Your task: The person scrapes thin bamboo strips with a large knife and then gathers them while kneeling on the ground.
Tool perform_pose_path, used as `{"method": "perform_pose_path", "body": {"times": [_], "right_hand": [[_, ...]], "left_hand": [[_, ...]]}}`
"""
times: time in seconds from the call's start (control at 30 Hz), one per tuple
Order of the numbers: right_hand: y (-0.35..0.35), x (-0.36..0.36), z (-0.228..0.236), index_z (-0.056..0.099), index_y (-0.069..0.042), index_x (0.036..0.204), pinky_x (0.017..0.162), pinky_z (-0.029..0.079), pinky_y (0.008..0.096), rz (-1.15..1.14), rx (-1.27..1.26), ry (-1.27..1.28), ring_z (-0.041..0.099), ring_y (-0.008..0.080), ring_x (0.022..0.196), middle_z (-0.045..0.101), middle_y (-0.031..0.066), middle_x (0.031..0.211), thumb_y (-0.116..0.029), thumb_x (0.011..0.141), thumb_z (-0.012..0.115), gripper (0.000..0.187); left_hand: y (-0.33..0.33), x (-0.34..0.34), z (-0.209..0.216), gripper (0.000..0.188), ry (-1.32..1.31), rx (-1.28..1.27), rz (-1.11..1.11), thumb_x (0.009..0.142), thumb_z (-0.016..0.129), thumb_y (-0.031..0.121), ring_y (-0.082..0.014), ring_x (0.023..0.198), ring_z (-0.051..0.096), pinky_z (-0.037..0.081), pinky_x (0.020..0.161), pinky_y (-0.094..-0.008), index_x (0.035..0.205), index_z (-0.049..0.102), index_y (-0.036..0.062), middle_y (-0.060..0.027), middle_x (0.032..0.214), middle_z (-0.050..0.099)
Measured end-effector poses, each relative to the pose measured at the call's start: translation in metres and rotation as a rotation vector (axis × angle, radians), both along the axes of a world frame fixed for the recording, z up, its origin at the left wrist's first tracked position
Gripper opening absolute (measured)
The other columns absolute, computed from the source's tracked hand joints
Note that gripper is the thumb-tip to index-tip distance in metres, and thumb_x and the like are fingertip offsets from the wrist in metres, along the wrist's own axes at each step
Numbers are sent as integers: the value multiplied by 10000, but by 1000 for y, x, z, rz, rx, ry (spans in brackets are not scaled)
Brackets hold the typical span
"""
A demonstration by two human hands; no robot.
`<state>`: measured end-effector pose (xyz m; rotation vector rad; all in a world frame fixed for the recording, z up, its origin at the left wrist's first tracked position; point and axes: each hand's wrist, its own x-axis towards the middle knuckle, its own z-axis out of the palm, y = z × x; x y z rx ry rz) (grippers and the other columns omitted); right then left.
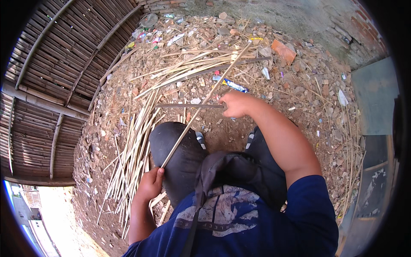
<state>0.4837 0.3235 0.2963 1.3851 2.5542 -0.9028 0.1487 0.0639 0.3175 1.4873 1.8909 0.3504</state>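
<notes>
My left hand (pixel 151 183) is closed round the near end of a long, pale bamboo strip (pixel 182 136). The strip slants up and away to the right, over my left knee, toward the rubble. My right hand (pixel 235 104) grips one end of a dark, narrow, knife-like blade (pixel 184 105), which points left. Blade and strip cross in front of my knees; whether they touch I cannot tell. Beside my left leg lies a heap of split bamboo strips (pixel 132 158). Farther ahead, more pale strips (pixel 188 68) lie in a loose bundle.
Rubble and litter cover the ground, with an orange brick piece (pixel 283 52) and a blue wrapper (pixel 235 85) ahead. A bamboo-slat wall (pixel 55 47) stands left, a plastered brick wall (pixel 299 19) at the back. Grey panels (pixel 372 96) and thin strips (pixel 353 171) are on the right.
</notes>
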Motion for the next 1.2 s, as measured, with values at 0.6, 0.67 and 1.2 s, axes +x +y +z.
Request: {"method": "perform_pose_path", "body": {"times": [0.6, 0.67, 1.2], "right_hand": [[-1, 1, 6, 646, -52, 1300, 925, 535, 431, 124, 65, -34, 659, 333, 1112, 677, 210, 1219, -299, 751, 725, 607], [14, 15, 2, 637, -42, 1311, 936, 530, 422, -36, -13, 36, 659, 330, 1118, 676, 212, 1225, -309, 754, 741, 626], [11, 16, -2, 638, -21, 1299, 940, 524, 412, -36, 9, 109, 664, 339, 1104, 685, 230, 1188, -349, 781, 744, 622]], "left_hand": [[-7, -2, -12, 410, 145, 135, -69, 1058, 485, 346, -482, 669, 596, 456, 601, -499, 854, 576, 2, -264, 695, 598], [-6, 3, -12, 400, 188, 145, -68, 1055, 491, 341, -495, 676, 590, 455, 599, -505, 853, 573, 5, -274, 699, 593], [-8, -1, -18, 377, 138, 176, -60, 1047, 505, 305, -496, 683, 593, 447, 593, -500, 839, 573, -2, -284, 718, 593]]}}
